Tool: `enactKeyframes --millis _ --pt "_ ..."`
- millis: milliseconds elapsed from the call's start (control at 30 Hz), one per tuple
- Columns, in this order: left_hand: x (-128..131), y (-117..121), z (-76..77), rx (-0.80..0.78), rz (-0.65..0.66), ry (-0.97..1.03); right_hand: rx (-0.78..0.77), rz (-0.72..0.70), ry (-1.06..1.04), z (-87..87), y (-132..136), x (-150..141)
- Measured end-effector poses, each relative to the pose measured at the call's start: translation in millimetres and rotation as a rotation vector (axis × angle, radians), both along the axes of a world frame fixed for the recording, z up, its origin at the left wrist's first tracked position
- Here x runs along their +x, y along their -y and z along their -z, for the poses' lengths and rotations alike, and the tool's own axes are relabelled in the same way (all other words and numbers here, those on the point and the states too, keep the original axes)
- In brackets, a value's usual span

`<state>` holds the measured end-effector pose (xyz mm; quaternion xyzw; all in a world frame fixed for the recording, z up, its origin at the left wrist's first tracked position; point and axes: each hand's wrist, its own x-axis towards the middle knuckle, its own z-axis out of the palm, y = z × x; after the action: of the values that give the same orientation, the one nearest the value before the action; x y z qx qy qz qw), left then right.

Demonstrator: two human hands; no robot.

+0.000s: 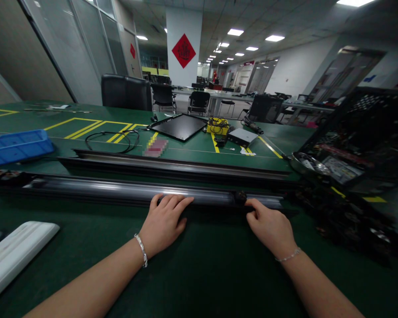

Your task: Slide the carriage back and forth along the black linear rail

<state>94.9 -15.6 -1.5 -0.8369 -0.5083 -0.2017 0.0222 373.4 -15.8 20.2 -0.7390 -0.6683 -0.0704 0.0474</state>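
Note:
A long black rail with a shiny metal channel (pixel 119 191) lies across the green table in front of me. My left hand (pixel 164 223) rests on its near edge, fingers spread over the metal, thumb apart. Further right along the channel sits a small black fitting (pixel 241 197). My right hand (pixel 272 227) is closed beside that fitting, its index fingertip at the fitting's near side; whatever its fingers hold is hidden. Just behind lies a second long black rail (pixel 172 167), roughly parallel to the first.
At left are a blue bin (pixel 18 148) and a white panel (pixel 16 251). Dark parts (pixel 348 221) and a metal bowl (pixel 310 164) crowd the right. Further back lie a black flat panel (pixel 178 126), a yellow box of cables (pixel 218 126) and a grey box (pixel 243 137).

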Motion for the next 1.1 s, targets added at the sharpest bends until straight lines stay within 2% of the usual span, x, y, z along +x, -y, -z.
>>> enactKeyframes --millis 300,833,1100 --pt "1 1 -1.6 -0.02 -0.001 0.003 0.012 -0.024 0.013 -2.2 1 1" --pt "0 1 -1.6 -0.037 0.0 0.007 -0.041 0.067 0.053 -8.6 1 1" --pt "0 1 -2.8 -0.03 -0.005 0.005 -0.053 0.06 0.027 -12.9 1 -1"
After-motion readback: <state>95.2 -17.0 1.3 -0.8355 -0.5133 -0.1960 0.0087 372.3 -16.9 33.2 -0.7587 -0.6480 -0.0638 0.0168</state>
